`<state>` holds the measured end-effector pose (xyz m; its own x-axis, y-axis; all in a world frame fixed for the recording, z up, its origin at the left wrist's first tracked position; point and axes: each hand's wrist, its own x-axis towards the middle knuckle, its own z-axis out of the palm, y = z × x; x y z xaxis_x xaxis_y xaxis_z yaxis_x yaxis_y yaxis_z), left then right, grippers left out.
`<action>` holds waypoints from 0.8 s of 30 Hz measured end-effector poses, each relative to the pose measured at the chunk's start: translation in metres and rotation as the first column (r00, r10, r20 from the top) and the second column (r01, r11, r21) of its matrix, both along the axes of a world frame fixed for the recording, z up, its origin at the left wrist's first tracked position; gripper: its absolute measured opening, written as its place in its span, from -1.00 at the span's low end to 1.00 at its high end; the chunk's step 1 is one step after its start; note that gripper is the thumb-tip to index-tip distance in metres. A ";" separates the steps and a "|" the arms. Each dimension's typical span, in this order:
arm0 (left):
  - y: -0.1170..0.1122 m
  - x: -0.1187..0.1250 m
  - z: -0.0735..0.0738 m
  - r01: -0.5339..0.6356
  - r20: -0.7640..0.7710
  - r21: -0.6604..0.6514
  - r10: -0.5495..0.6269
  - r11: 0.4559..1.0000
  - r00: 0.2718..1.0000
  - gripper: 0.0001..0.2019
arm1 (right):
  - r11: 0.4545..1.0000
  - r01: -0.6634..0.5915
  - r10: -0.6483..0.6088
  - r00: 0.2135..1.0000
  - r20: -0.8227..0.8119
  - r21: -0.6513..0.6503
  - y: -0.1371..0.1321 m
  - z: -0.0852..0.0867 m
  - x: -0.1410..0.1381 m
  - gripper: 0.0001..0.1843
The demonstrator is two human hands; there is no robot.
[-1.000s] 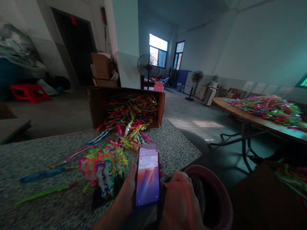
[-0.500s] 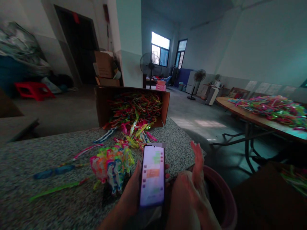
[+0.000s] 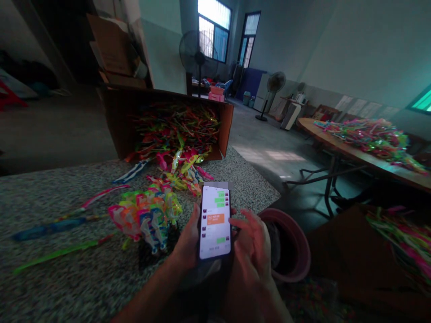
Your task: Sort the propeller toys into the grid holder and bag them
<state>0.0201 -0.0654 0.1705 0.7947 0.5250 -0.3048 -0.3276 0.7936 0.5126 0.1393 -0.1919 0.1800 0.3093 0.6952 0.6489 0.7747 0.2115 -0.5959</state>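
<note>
Over a speckled granite surface (image 3: 60, 287), the left hand (image 3: 187, 237) cradles a slim smartphone (image 3: 214, 223) showing a chat screen, its fingers wrapped round the back, while the right hand (image 3: 251, 255) hovers just beside it, fingers loosely curled, holding nothing. A tangled bundle of neon plastic strips (image 3: 144, 220) lies near them, and a far larger heap of strips (image 3: 175, 128) fills the tipped cardboard box (image 3: 117, 130) beyond.

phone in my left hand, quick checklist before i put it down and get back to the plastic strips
Phone held in left hand: ok
Right hand beside the phone, holding nothing: ok
Bundle of neon plastic strips resting on the speckled counter: ok
Strips staying inside the tipped cardboard box: not ok, they spill onto the counter
Maroon tub contents: cannot tell, its inside is dark
</note>
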 end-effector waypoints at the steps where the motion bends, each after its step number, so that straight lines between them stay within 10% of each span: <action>1: 0.001 0.000 -0.001 -0.005 0.011 0.001 0.005 1.000 1.000 -0.31 | 1.000 -0.008 0.008 1.000 -0.013 0.001 0.000 -0.001 -0.002 -0.50; 24: -0.002 0.007 0.011 -0.029 0.083 0.000 0.029 1.000 0.996 -0.34 | 0.978 -0.202 0.207 0.968 0.144 -0.049 -0.021 -0.013 -0.002 -0.55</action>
<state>0.0273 -0.0679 0.1817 0.8018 0.5481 -0.2381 -0.3915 0.7829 0.4836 0.1373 -0.2133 0.1667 0.0611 0.7562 0.6515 0.7969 0.3561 -0.4881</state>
